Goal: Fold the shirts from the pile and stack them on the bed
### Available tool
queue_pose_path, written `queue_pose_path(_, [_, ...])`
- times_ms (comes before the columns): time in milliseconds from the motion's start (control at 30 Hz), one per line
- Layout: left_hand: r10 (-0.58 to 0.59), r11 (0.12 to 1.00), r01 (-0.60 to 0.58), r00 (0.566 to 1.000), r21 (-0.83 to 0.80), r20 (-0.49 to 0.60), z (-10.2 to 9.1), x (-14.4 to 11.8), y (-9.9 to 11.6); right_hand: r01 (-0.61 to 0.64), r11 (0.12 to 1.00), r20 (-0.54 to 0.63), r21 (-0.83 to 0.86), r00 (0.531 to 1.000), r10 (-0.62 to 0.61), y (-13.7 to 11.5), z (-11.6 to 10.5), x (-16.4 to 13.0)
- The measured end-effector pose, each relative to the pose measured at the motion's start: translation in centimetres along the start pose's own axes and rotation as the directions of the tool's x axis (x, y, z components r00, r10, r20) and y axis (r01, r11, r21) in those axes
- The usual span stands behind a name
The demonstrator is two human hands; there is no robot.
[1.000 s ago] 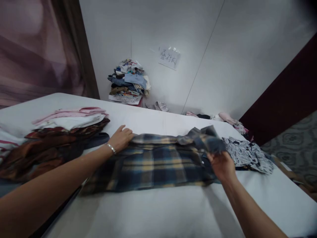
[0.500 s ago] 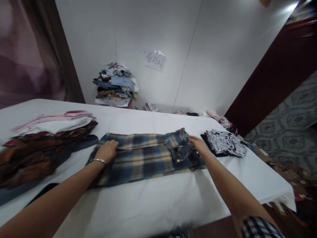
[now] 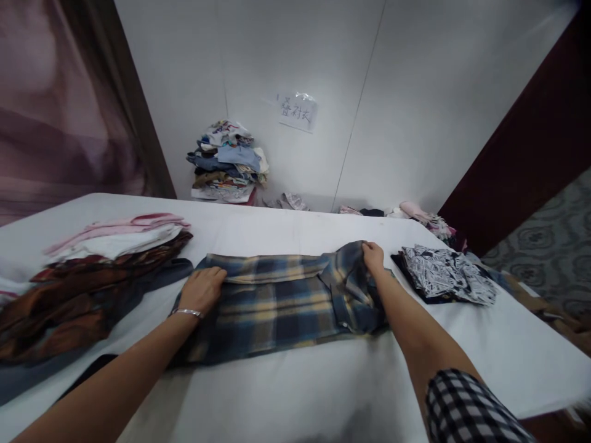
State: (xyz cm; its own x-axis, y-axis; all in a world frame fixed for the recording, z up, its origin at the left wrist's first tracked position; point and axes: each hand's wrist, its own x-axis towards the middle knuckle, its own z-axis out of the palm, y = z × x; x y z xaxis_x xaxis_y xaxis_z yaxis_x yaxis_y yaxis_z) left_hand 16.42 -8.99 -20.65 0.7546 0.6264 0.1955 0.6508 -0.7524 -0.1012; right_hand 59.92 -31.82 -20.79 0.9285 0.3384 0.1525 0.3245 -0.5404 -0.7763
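Plaid shirt (image 3: pixel 277 307), head view: flat on the white desk (image 3: pixel 258 400), in front of me, stretched sideways between my two grips. Navy, blue, cream and yellow checks; a strip along the far edge lies doubled over the rest, and the right end is bunched, a small light button showing near its front edge.

My left grip (image 3: pixel 203 290) rests on the shirt's left end, palm down, fingers a bit curled; can't tell if it pinches cloth or only presses. Silver bracelet (image 3: pixel 188 312) on that wrist. My right grip (image 3: pixel 373 255) is clenched on the shirt's far right corner, cloth caught at the fingertips. Black-and-white checked sleeve (image 3: pixel 466 400) on that arm.

Left of the shirt: heaped clothes (image 3: pixel 78 301), pink and white on top, brown and dark below, near my left grip. Black cloth (image 3: pixel 87 372) partly under view of my left forearm. Right of the shirt, just beside: black-and-white patterned garment (image 3: pixel 452 274) over dark cloth. Beyond the desk's far edge, by the wall: tall clothes stack (image 3: pixel 226 163). Handwritten paper sign (image 3: pixel 298 112) on the wall (image 3: pixel 415 123).
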Motion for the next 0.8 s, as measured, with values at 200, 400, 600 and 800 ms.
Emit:
queue_pose_path(200, [0.075, 0.997, -0.074, 0.997, -0.032, 0.011, -0.3, 0.6, -0.2, -0.052, 0.999, 0.080, 0.016, 0.995, 0.051, 3.2, -1.5, -2.8])
queue_pose_path(400, [-0.042, 0.997, 0.054, 0.975, -0.050, 0.219, -1.0, 0.9, -0.5, -0.107, 0.974, 0.112, 0.201, 0.990, 0.085, 3.6, -2.8, -3.4])
queue_pose_path(600, [-0.229, 0.955, 0.229, 0.973, -0.188, 0.022, -1.8, 1.0, -2.0, -0.176, 0.865, 0.111, 0.470, 0.984, 0.140, 3.3, -4.1, -4.1])
queue_pose_path(800, [-0.049, 0.991, 0.061, 0.994, -0.116, 0.102, 0.7, -0.6, -1.6, -0.305, 0.746, 0.281, 0.591, 0.946, 0.164, 4.4, -5.0, -5.9])
